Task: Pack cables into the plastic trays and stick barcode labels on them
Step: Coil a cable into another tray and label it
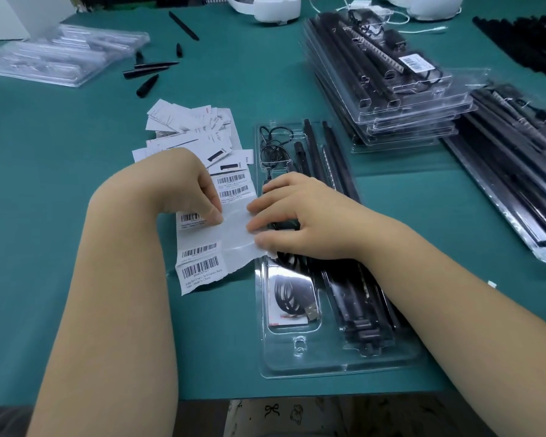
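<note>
On label sheet (212, 234): left hand (183, 184) pinching.

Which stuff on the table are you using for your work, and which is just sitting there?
Being used:
label sheet, pinched by left hand, held flat by right hand
plastic tray with cables

Just lying there:
paper slips
black pointed pieces
finished tray stack
empty trays

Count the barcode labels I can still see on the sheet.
5. Two at the sheet's far end, one under the left hand's fingertips, two nearest. Hands may hide more.
</note>
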`<state>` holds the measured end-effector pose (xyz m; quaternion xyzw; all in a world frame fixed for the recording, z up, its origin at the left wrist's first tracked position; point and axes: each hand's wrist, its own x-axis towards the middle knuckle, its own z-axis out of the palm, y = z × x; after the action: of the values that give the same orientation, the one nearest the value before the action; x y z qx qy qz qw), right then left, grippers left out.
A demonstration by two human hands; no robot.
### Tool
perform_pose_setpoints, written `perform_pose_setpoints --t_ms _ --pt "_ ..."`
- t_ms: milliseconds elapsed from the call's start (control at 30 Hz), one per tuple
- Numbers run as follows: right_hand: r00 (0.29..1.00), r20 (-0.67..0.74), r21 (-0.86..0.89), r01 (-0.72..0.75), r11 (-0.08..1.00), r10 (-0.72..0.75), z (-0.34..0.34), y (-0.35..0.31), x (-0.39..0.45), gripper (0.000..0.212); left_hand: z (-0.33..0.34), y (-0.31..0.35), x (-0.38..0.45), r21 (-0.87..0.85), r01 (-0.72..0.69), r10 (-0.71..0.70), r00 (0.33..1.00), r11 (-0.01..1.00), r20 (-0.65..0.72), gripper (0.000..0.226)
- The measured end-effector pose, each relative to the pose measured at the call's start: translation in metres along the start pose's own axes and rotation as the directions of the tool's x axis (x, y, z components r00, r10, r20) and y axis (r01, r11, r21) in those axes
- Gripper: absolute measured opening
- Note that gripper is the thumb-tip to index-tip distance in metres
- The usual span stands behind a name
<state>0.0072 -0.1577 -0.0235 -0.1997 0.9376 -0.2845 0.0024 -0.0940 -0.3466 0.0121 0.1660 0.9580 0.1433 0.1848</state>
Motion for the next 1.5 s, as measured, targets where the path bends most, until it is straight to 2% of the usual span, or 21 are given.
perform_pose_setpoints --t_ms 100,200,267,333,433,567,633,733,900,1067,1233,1500 --pt "1.0 -0.008 0.001 0.006 1.0 -0.006 0.0 0.0 -0.001 0.021 -0.002 0.0 -0.003 0.028 0.041 -0.041 0.999 0.999 0.021 0.024" --pt "1.0 0.001 -0.007 0.006 1.0 -0.006 0.001 0.001 0.0 0.024 -0.004 0.0 -0.006 0.15 0.104 -0.13 0.975 0.983 0.181 0.08" --pt "1.0 0.003 -0.03 0.005 1.0 -0.005 0.001 0.001 0.001 0.029 -0.004 0.001 -0.006 0.179 0.124 -0.166 0.955 0.976 0.246 0.092" --pt "1.0 0.006 -0.042 0.0 0.999 0.001 0.001 0.001 0.001 0.031 -0.005 0.0 -0.004 0.129 0.134 -0.161 0.958 0.983 0.238 0.081" --pt "1.0 0.011 -0.046 -0.005 0.999 0.006 0.002 0.001 0.001 0.031 -0.005 -0.005 -0.003 0.055 0.121 -0.129 0.976 0.991 0.177 0.049" --pt "1.0 0.015 -0.045 -0.013 0.999 0.013 0.001 0.001 0.002 0.031 -0.003 -0.006 -0.003 0.024 0.052 -0.053 0.998 0.998 0.047 0.033" --pt "1.0 0.016 -0.044 -0.016 0.999 0.017 0.001 0.001 0.002 0.031 -0.003 -0.007 -0.002 -0.001 0.037 -0.037 0.999 0.999 0.029 0.032" --pt "1.0 0.009 -0.037 -0.014 0.999 0.015 0.001 0.001 0.002 0.029 -0.004 -0.009 -0.002 -0.071 0.046 -0.04 0.996 0.996 0.074 0.042" --pt "1.0 0.007 -0.018 -0.016 1.0 0.016 0.001 0.0 0.002 0.026 -0.004 -0.012 0.0 -0.108 0.064 -0.053 0.993 0.992 0.102 0.044" --pt "1.0 0.012 -0.006 -0.017 1.0 0.017 0.0 0.0 0.001 0.026 -0.007 -0.014 -0.001 -0.141 0.035 -0.023 0.996 0.989 0.083 0.027" --pt "1.0 0.013 -0.003 -0.018 1.0 0.018 -0.001 0.0 0.002 0.027 -0.009 -0.013 -0.003 -0.146 -0.014 0.013 1.0 0.989 -0.011 0.014" --pt "1.0 0.012 -0.003 -0.021 1.0 0.021 -0.001 0.0 0.002 0.026 -0.009 -0.016 -0.002 -0.187 0.027 -0.03 0.999 0.982 -0.012 0.013"
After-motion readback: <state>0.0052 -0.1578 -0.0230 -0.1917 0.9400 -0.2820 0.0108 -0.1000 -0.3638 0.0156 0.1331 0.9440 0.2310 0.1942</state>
